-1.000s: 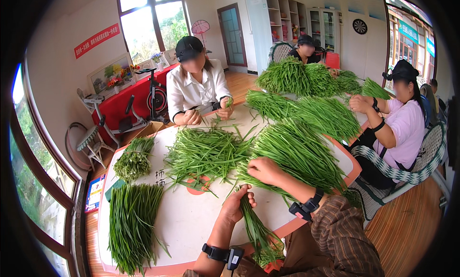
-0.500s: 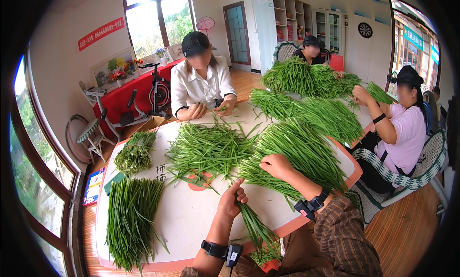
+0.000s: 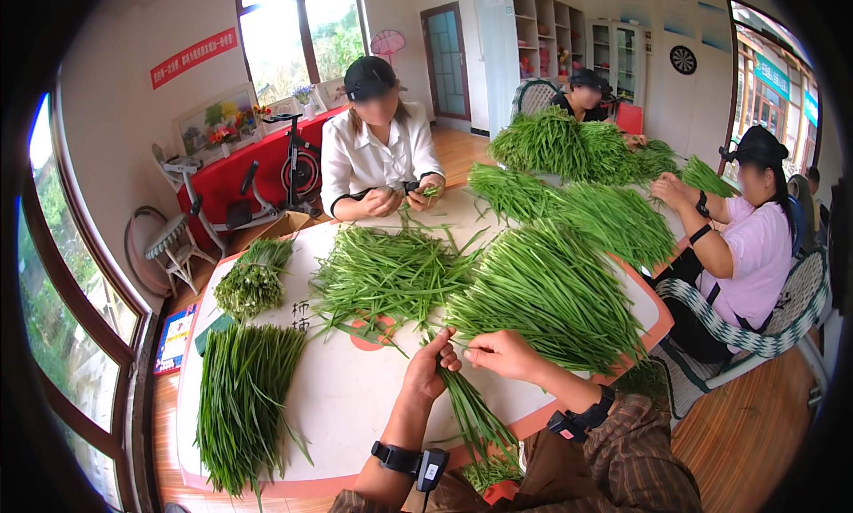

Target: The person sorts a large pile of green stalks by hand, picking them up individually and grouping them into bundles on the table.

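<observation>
My left hand [image 3: 425, 371] is closed round a small bunch of garlic chives [image 3: 473, 415], whose long green leaves trail toward the table's near edge. Just to its right is my right hand [image 3: 505, 354], with its fingers pinched together close to the held stems. Whatever lies in that pinch is too small to make out. A large pile of chives [image 3: 555, 291] spreads beyond my right hand. Ahead of my left hand lies a looser, tangled heap of chives [image 3: 382, 273]. On the left side sit a neat near bundle [image 3: 247, 393] and a smaller far bundle [image 3: 256, 278].
The white table [image 3: 355, 424] has an orange border. Across it a person in a white shirt [image 3: 378, 158] handles chives; a person in pink [image 3: 751, 206] sits at the right, and another sits farther back. More chive piles [image 3: 613, 220] lie toward the far right.
My right hand has moved left and nearer, from over the large pile to beside my left hand. The left hand stays on its bunch. The person in pink has lowered their raised hand.
</observation>
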### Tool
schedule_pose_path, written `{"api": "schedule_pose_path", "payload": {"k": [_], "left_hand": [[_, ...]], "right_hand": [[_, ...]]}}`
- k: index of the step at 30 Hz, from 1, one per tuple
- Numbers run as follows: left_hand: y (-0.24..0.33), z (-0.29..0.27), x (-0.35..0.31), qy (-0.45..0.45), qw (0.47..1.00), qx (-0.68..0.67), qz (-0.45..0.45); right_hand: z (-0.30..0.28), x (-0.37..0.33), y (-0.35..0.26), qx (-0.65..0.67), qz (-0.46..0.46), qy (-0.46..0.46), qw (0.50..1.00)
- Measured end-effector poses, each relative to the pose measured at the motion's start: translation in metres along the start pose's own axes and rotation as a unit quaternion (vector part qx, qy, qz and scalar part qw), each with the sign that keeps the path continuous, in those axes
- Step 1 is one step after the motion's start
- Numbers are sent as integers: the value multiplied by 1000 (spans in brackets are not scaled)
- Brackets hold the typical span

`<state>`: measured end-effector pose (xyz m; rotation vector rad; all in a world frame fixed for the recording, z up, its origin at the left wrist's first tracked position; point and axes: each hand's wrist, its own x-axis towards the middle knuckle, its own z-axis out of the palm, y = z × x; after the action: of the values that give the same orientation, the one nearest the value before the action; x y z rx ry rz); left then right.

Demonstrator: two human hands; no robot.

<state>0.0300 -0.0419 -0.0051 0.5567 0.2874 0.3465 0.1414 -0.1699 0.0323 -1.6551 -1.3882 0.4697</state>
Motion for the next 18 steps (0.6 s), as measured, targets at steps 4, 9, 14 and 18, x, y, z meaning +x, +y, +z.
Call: {"api": "schedule_pose_path", "payload": {"k": [4,9,14,18], "left_hand": [[1,8,-2,54,998,11,18],[2,-4,-2,-5,1000,26,3],[1,-3,0,-29,998,49,-7],[3,2,-4,2,997,77,-19]], "right_hand": [[7,-8,13,51,55,-56,996],[8,-7,15,88,69,-65,992],[10,0,16,250,75,-25,965],[14,6,17,239,91,-12,967]]}}
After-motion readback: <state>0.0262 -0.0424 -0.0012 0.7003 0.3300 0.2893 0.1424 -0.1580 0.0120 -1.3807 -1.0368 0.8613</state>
